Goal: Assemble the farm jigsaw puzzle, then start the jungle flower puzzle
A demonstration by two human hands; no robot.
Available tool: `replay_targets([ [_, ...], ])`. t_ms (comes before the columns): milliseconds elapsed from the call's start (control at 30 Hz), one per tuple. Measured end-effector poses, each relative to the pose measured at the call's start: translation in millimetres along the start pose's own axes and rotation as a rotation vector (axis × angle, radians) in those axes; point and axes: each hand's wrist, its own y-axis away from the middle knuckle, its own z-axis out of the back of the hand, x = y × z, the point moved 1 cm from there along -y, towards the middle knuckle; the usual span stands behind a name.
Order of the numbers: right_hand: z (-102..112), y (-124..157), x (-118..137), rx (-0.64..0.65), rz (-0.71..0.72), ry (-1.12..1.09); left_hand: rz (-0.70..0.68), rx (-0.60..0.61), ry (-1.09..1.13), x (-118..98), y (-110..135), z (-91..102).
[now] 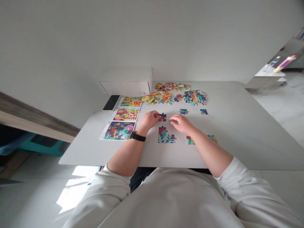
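Note:
My left hand [151, 119] is closed, its thumb and fingertips on the left edge of a dark purple puzzle piece [162, 117] with a red patch. Just right of that piece is my right hand [180, 123], fingers bent but apart, with nothing visible in them. Nearer to me, several joined puzzle pieces [163, 137] form a corner with a red and teal leaf pattern. More joined pieces [190, 140] lie partly hidden under my right forearm, and their far end [213, 138] shows beyond it.
Two blue pieces, one [183, 111] and another [203, 111], lie beyond my right hand. Blue pieces [196, 97], yellow pieces [158, 97] and red pieces [172, 86] form piles at the back. At left are a picture sheet [125, 114], a phone [111, 103] and a white box [125, 88].

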Motion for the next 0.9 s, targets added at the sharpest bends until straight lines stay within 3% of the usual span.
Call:
replay_targets([
  [367,-16,0,0,0.084,0.184,0.124,-0.186,-0.065,-0.074,11,-3,-8.1],
  [500,-15,-1,4,0.110,0.169,0.163,-0.321,0.000,-0.050,10,0,-5.3],
  [633,-14,-1,7,0.133,0.152,0.189,-0.327,0.068,-0.085,9,-1,-4.6],
  [900,-15,-2,8,0.105,0.163,0.187,-0.348,0.062,-0.107,11,-2,-4.0],
])
